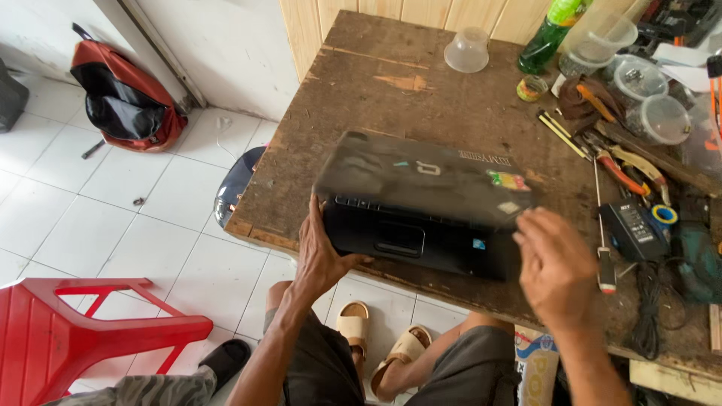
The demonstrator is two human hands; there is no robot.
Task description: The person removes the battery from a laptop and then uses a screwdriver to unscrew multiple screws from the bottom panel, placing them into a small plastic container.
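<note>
A black laptop point(421, 203) lies on the worn wooden table point(391, 98), its lid partly lowered over the keyboard and blurred. My left hand point(320, 252) grips the laptop's front left corner, thumb on the palm rest. My right hand point(556, 263) hovers at the front right corner beside the lid's edge, fingers spread and blurred, holding nothing that I can see.
Screwdrivers and pliers point(624, 169), a black power adapter point(632, 229), clear plastic containers point(650, 98), a green bottle point(553, 30) and an upturned clear cup point(466, 49) crowd the table's right and back. A red plastic stool point(68, 338) and a red backpack point(124, 94) are on the tiled floor.
</note>
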